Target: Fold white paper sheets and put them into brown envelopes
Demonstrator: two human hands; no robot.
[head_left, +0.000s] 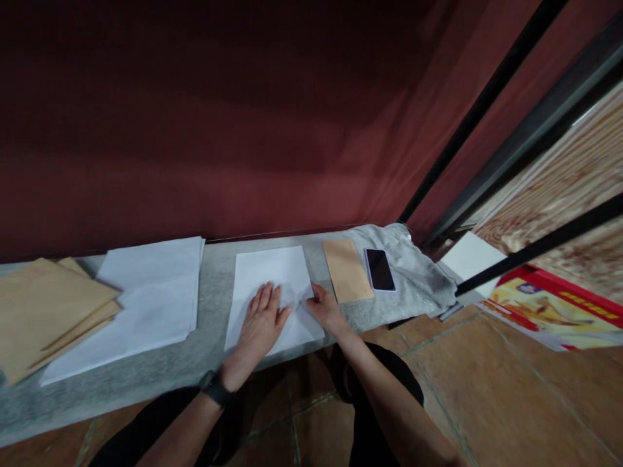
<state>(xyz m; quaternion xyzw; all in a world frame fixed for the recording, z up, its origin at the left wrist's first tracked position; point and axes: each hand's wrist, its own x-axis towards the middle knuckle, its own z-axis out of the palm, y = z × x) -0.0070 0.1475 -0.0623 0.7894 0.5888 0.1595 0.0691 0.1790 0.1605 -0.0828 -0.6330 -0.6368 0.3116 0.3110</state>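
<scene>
Your left hand (260, 324) lies flat, fingers slightly apart, on open white paper (272, 264); your right hand (327, 312) curls at its edge, grip unclear, brown sheet (348, 269) untouched just beside it.

The sheet (272, 269) is white, the cloth (217, 272) grey, the envelope (347, 271) plain tan.

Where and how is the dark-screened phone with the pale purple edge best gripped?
Pinch the phone by its two long edges, toward the far end, from above: it lies flat, screen up, on the grey cloth. The gap to the flat tan paper rectangle on its left narrows toward the near end, so fingers should have more room at the far end.
</scene>
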